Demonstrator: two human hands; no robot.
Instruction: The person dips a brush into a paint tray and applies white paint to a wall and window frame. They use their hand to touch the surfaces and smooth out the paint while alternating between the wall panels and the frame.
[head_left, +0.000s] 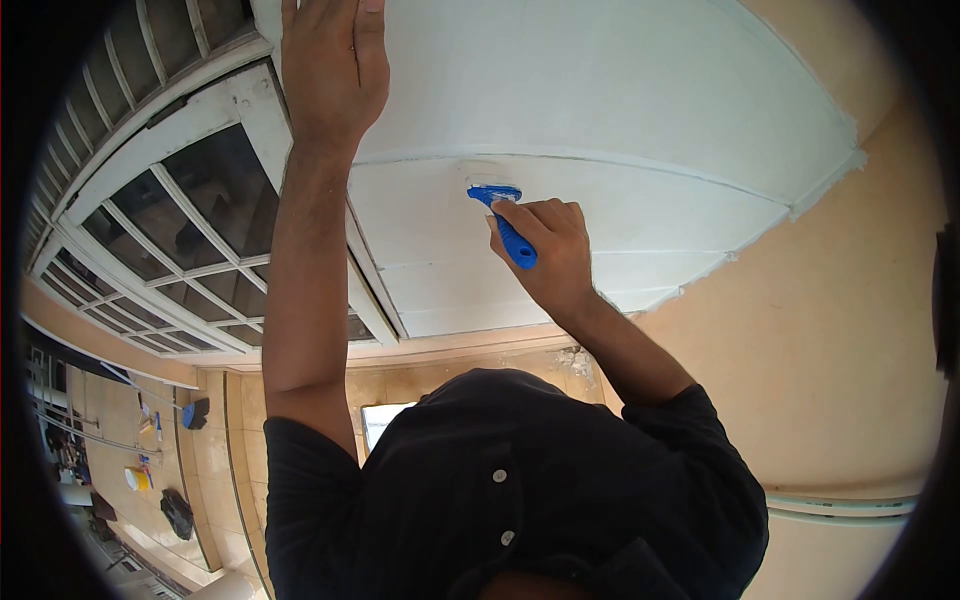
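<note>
My right hand [548, 245] is closed round the blue handle of a scraper [515, 240]. Its wide head meets the white panelled surface [620, 190], with a whitish smear along the edge; whether the blade is metal or plastic I cannot make out. High on the left, my left hand [338, 75] has its fingers stretched out and appears to lie against the white surface near the window frame. The top edge of the view cuts off its fingertips. Nothing shows in that hand.
A white-framed paned window [190, 220] stands left, beside my left forearm. The peach wall [800, 360] borders the white surface's ragged edge at right. Pale pipes [840, 508] run low on it. On the tiled floor at left lie a yellow-and-white tub [137, 478], a broom [195, 413] and a black bag [177, 513].
</note>
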